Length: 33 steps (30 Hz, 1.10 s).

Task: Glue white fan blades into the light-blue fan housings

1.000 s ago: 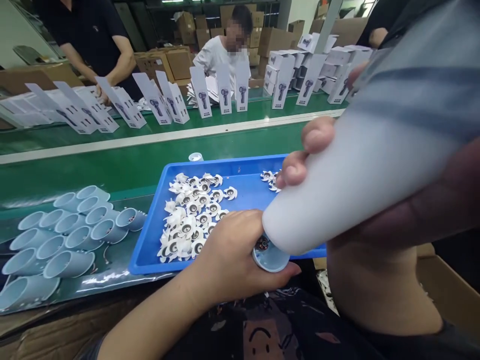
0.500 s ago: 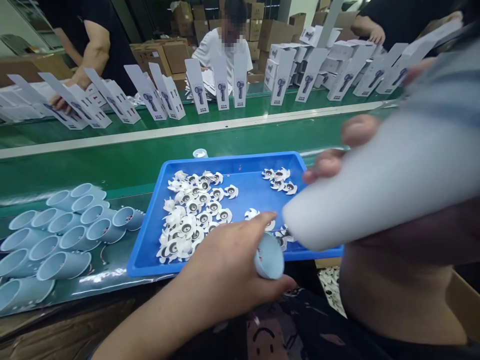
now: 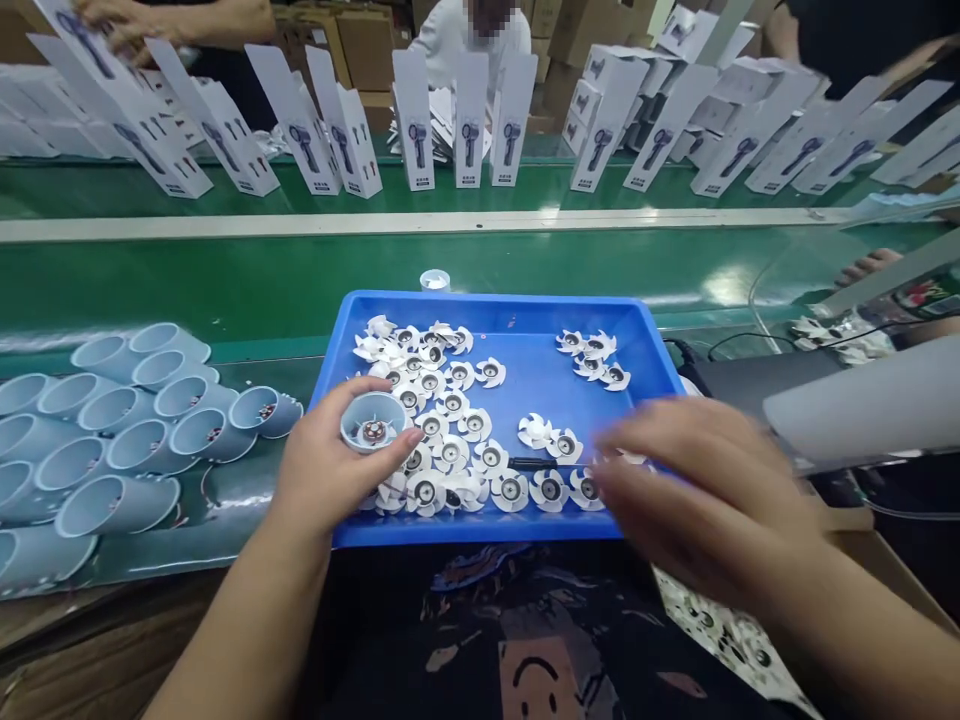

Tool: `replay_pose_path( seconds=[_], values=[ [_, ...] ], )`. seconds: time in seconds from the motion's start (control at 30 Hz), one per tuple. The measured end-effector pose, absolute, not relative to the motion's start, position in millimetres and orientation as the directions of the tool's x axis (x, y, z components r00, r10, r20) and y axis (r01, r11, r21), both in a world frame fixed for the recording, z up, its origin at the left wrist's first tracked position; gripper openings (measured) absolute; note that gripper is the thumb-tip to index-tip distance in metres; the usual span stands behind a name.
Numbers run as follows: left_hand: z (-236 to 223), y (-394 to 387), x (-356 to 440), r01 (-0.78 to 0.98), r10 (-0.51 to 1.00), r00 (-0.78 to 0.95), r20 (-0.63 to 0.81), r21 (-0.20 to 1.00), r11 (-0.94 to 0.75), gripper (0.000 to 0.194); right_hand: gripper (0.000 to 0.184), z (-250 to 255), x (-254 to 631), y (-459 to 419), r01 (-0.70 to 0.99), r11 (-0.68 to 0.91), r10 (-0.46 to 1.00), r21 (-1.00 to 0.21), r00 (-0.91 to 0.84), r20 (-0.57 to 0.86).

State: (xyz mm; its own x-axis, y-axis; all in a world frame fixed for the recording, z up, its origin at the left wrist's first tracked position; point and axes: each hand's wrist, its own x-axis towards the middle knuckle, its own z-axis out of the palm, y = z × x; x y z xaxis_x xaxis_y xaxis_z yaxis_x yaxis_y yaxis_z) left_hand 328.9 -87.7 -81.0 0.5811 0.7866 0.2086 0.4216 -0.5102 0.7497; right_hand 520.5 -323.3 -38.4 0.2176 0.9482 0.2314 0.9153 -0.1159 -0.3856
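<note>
My left hand is closed around a pale blue round housing with a small motor inside, held over the left part of a blue tray. Many small white fan impellers lie scattered in the tray. My right hand hovers over the tray's front right corner, fingers stretched out toward the impellers and blurred by motion, nothing visibly in it. A large white tool rests at the right, apart from my right hand.
Several pale blue housings lie in rows at the left. The green conveyor belt runs behind the tray, with white product boxes standing beyond it. Other people work on the far side. A small white cap sits behind the tray.
My right hand let go of the white tool, which now lies at the right, and reached down to the tray. My left hand carried the housing leftward and turned its opening up.
</note>
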Motion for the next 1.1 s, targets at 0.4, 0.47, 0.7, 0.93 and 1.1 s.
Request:
replay_pose_path(
  seconds=[0.4, 0.47, 0.7, 0.93, 1.1],
  values=[
    [-88.7, -83.1, 328.2, 0.346, 0.74, 0.646, 0.188, 0.792, -0.504, 0.062, 0.01, -82.1, 534.3, -239.2, 0.955, -0.293, 0.914, -0.044, 0.266, -0.307],
    [-88.8, -82.9, 328.5, 0.345, 0.731, 0.653, 0.199, 0.781, -0.521, 0.064, 0.011, -77.5, 533.4, -238.2, 0.92, -0.345, 0.919, -0.185, 0.29, -0.267],
    [-82.5, -92.5, 327.5, 0.217, 0.491, 0.638, 0.594, 0.473, -0.854, 0.044, 0.035, -51.2, 519.2, -256.9, 0.357, -0.214, 0.967, -0.909, 0.21, -0.145],
    [-68.5, -131.6, 333.9, 0.007, 0.281, 0.773, 0.569, 0.435, -0.9, 0.046, 0.024, -41.3, 488.3, -270.6, 0.208, 0.028, 0.946, -0.978, 0.309, 0.093],
    [-69.6, -143.5, 337.8, -0.016, 0.222, 0.743, 0.631, 0.349, -0.937, 0.033, 0.019, -21.9, 474.9, -271.4, 0.826, 0.093, 0.924, -0.556, 0.137, 0.358]
  ],
)
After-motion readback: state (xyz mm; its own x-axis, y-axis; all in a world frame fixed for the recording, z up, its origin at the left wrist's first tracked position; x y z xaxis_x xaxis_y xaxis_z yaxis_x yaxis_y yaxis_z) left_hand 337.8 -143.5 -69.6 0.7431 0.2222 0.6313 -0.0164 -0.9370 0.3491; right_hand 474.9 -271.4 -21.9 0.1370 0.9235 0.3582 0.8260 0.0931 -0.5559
